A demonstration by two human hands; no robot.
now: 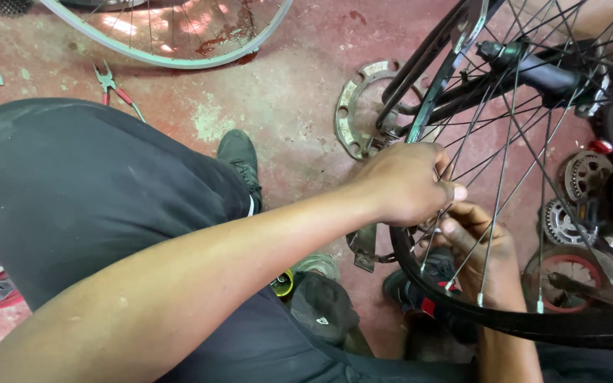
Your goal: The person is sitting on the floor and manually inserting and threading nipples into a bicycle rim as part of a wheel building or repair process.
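Worn red concrete floor [278, 92] of a workshop, strewn with parts; red-handled pliers [118, 91] lie at upper left. The left hand [406, 188] pinches thin steel spokes [494, 191] near the black bicycle wheel rim [519, 323]; the right hand [480, 259] curls around neighbouring spokes from behind. Best done with small, even turns, one spoke steadied. The pinched spoke's long axis runs from rim up-right towards the hub [540, 67].

I am in a bicycle repair workshop: a stained red concrete floor [285, 92], a spare wheel rim [179, 53], red-handled pliers [116, 89], loose sprockets [569, 202] and a spoked wheel [519, 213] surround me.
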